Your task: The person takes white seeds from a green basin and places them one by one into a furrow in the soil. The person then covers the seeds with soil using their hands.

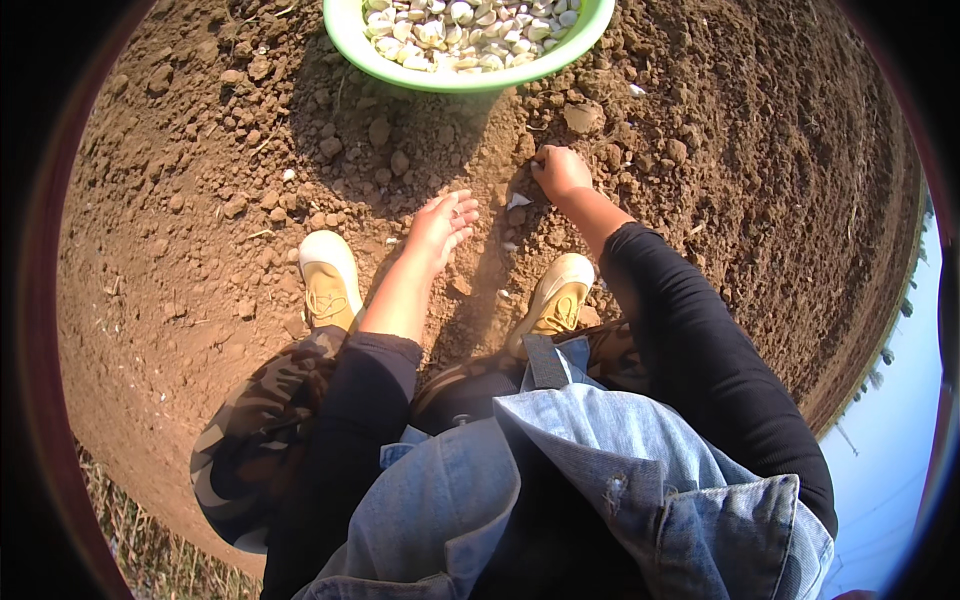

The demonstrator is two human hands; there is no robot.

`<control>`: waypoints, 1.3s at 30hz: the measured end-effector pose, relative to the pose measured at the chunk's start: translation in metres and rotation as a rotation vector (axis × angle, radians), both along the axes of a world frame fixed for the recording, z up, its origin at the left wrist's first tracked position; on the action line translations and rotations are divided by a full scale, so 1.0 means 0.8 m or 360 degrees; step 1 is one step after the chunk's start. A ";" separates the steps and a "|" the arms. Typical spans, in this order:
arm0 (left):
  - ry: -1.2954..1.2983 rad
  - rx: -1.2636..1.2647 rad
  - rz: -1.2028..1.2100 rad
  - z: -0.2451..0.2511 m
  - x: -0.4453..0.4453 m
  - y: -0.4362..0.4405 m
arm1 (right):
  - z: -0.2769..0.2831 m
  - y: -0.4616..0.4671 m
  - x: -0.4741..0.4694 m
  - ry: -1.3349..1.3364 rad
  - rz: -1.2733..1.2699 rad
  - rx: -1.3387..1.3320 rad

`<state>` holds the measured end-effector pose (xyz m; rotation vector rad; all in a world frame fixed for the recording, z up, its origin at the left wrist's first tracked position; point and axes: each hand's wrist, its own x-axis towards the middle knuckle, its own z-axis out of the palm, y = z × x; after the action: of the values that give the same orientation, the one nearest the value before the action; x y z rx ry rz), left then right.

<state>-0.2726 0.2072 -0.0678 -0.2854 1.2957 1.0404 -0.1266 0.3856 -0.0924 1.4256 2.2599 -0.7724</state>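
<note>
My right hand [562,174] is low over the loose soil, its fingers curled down. A small pale piece at its fingertips looks like a garlic clove [535,166], partly hidden by them. My left hand [441,225] hangs over the ground between the shoes, palm turned inward and fingers apart. A tiny pale spot by its fingers is too blurred to name. Between the hands, a whitish clove [517,200] lies on the soil, with another clove [510,246] closer to my body. Beyond both hands, a light green plastic basin [450,81] holds many garlic cloves [465,34].
Brown tilled soil [187,247] with clods surrounds me. A large clod [583,118] lies just beyond my right hand. My left tan shoe [328,277] and right tan shoe [559,296] flank the strip of soil. Dry stubble [150,536] shows at lower left.
</note>
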 end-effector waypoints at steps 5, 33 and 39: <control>0.0000 -0.0028 0.0018 0.001 -0.004 -0.002 | -0.005 0.008 0.003 0.0027 0.0036 -0.0018; 0.0562 0.0983 -0.0100 0.106 -0.036 0.084 | -0.027 0.015 0.000 0.0029 0.0008 0.0013; 0.2284 0.0641 -0.0787 0.096 -0.140 0.203 | -0.040 0.012 -0.005 0.0054 -0.0050 0.0084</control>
<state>-0.3847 0.3692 0.0090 1.2596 2.1514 1.0023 -0.1309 0.3953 -0.1242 1.4861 2.3044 -0.7578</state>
